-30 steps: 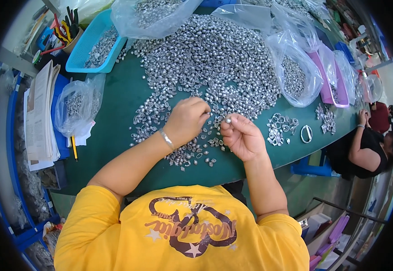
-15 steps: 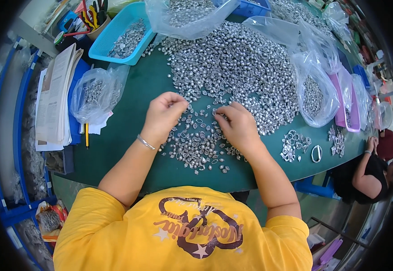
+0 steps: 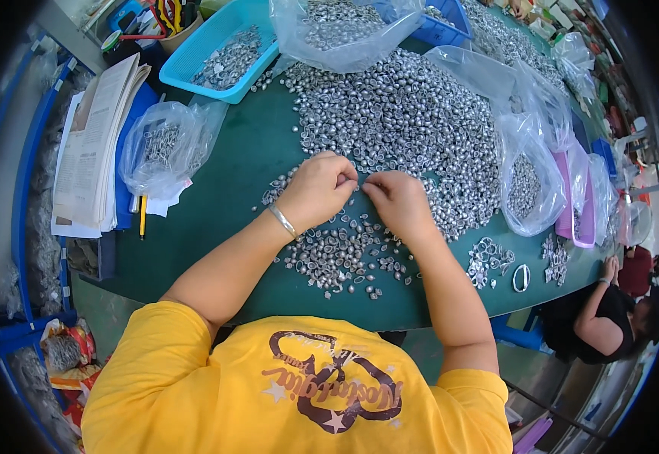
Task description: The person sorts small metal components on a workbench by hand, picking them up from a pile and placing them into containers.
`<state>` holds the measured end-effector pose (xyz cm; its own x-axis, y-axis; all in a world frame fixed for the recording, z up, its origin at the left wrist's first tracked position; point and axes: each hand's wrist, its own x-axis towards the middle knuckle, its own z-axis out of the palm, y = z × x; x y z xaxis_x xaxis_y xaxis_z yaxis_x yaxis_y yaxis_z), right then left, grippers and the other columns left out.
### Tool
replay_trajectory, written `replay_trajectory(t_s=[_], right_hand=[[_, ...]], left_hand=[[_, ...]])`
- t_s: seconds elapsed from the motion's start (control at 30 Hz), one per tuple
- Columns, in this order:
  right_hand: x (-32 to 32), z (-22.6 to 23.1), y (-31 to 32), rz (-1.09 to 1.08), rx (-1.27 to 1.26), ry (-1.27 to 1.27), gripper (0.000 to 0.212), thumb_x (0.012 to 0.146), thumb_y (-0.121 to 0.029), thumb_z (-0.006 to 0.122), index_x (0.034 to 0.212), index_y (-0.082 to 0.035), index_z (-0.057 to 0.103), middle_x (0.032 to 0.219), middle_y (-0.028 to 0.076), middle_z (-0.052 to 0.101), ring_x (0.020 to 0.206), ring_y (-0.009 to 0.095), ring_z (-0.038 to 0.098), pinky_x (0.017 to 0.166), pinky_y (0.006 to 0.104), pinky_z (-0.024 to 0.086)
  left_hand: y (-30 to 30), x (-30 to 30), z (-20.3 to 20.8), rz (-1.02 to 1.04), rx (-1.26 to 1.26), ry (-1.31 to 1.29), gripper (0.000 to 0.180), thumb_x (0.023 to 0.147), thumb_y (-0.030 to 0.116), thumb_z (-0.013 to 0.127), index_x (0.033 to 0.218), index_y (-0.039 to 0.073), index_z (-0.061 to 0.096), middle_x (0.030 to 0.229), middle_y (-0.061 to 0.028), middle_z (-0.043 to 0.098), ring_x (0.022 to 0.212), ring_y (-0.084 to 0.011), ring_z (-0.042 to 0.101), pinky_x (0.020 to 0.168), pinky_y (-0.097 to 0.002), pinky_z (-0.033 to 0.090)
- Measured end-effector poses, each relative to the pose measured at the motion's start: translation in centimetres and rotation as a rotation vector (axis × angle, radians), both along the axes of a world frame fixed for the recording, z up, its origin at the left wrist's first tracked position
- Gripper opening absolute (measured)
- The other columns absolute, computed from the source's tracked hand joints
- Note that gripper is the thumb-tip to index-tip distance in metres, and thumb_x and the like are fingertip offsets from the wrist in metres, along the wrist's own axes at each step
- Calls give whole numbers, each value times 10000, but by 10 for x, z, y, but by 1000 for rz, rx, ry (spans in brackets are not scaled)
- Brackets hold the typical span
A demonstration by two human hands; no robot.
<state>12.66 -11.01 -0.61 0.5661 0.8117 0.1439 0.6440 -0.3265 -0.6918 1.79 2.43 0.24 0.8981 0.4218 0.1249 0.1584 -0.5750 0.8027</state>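
My left hand (image 3: 317, 191), a metal bangle on its wrist, is pinched closed above the near edge of a large heap of small silver metal pieces (image 3: 397, 113). Close to its fingertips, the thumb and finger of my right hand (image 3: 400, 203) are pressed together too. Whatever sits in either pinch is too small or too hidden to name. Below both hands lies a smaller scatter of similar rounded, pointed pieces (image 3: 329, 257) on the green tabletop (image 3: 223, 219). Some of them are hidden under my left wrist.
A turquoise basket (image 3: 227, 94) and a clear bag (image 3: 310, 53) of pieces stand behind. Another bag (image 3: 167, 147) lies beside stacked papers (image 3: 91, 144) at left. To the right are a bag (image 3: 526, 189), a purple tray (image 3: 578, 219) and silver rings (image 3: 488, 261). A person (image 3: 606, 318) sits far right.
My left hand has moved right, bringing its fingertips near those of my right hand, which has hardly moved. The whole view has shifted slightly.
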Motion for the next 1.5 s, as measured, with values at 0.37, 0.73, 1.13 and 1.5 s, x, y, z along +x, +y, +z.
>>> replay_trajectory(t_s=[0.37, 0.73, 1.13, 1.5], right_hand=[[13, 20, -16, -99, 407, 1672, 84, 887, -114, 471, 902, -32, 476, 720, 53, 489, 516, 54, 355, 400, 159, 269], [10, 16, -46, 145, 765, 1820, 142, 864, -157, 439, 865, -22, 484, 735, 77, 457, 532, 80, 369, 404, 190, 286], [12, 4, 23, -78, -96, -262, 168, 774, -212, 583, 774, -53, 636, 760, 138, 614, 716, 321, 593, 640, 408, 478], [46, 10, 0, -85, 500, 1771, 131, 855, -153, 463, 764, -60, 480, 597, 1, 405, 470, 67, 337, 379, 192, 238]], left_hand=[[1, -22, 6, 90, -253, 1, 77, 728, 57, 643, 781, 5, 619, 723, -35, 549, 577, -89, 502, 552, -225, 423], [23, 5, -11, 109, 196, -153, 72, 727, 46, 615, 793, 17, 610, 770, -91, 557, 681, -242, 563, 624, -314, 454], [16, 10, 5, 232, -803, -104, 44, 759, 34, 564, 797, 19, 582, 758, -52, 576, 549, -115, 499, 460, -226, 389], [22, 33, -27, 24, 348, -160, 80, 687, 72, 648, 767, 68, 652, 743, -97, 557, 701, -257, 570, 632, -332, 466]])
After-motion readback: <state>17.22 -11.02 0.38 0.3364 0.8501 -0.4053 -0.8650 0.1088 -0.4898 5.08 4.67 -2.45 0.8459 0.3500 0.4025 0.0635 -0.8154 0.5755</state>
